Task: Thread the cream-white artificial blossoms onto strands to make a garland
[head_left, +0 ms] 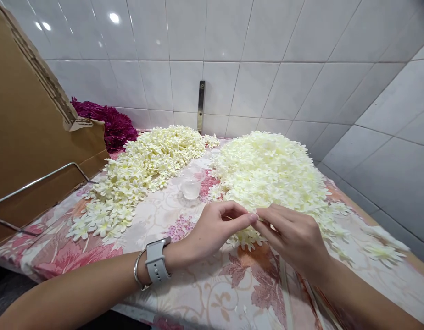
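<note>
My left hand [215, 229] and my right hand [292, 236] meet fingertip to fingertip over the near edge of a large heap of cream fabric flower petals [267, 169]. Both hands are pinched closed on something small and pale between them, too small to name. A grey smartwatch and a thin bangle sit on my left wrist. A second, flatter spread of cream flowers with yellow centres [143, 169] lies to the left. Between the two heaps stands a small clear plastic cup [191, 183].
A floral pink tablecloth [212, 284] covers the table. A cardboard box [29, 133] with a metal rod stands at the left. Dark magenta flowers [108, 121] lie behind it. White tiled walls close the back and right, with a metal bracket [201, 105].
</note>
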Demonstrator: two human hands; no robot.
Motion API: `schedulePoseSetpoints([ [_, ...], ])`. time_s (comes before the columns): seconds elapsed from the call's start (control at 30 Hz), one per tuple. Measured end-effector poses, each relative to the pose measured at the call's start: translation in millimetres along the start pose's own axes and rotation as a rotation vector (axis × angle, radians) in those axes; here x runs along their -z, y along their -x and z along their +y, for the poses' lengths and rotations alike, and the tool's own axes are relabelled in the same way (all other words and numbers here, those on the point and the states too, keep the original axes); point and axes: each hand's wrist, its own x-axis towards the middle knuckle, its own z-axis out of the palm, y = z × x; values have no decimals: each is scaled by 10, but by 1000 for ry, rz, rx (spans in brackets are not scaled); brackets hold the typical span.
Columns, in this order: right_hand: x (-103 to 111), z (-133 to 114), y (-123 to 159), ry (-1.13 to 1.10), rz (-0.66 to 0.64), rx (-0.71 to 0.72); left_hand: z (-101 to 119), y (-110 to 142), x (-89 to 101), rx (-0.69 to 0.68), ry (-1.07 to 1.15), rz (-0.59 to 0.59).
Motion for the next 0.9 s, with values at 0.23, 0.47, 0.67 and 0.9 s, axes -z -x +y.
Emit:
schedulePoseSetpoints([
  [0.23,-62,-64,6,-37,-40,4,72,8,21,-114,-40,40],
  [0.47,5,-29,-22,11,134,27,72,-29,62,-21,-27,143],
  [0.67,-23,6,-26,-85,37,49,70,-17,28,40,153,51],
  [0.9,-56,33,-6,12,23,-8,104,17,20,-58,14,-47],
])
